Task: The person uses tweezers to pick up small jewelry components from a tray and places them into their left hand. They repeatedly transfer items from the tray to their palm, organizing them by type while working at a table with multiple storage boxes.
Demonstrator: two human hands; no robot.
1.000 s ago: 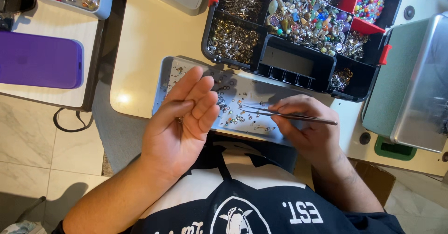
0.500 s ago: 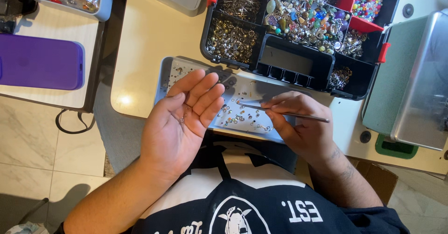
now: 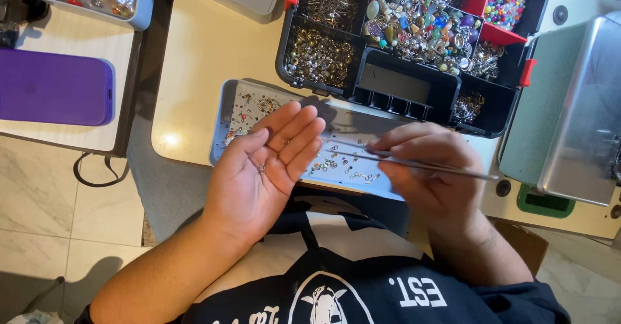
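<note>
My left hand [image 3: 262,169] lies palm up over the near edge of a shallow grey tray [image 3: 226,120], fingers apart, with a couple of tiny metal pieces [image 3: 262,167] resting on the palm. My right hand [image 3: 430,172] pinches a pair of thin metal tweezers [image 3: 414,162], whose tips point left toward the left fingertips, above small silver findings [image 3: 343,165] scattered in the tray.
A black compartment organiser [image 3: 401,88] with red dividers holds beads, pins and metal findings behind the tray. A purple flat case [image 3: 55,86] lies on a side table at left. A metal box [image 3: 582,110] and green pad stand at right.
My left hand has drawn back toward me and turned flatter, palm up. The right hand and tweezers shifted slightly left, tips closer to the left fingers.
</note>
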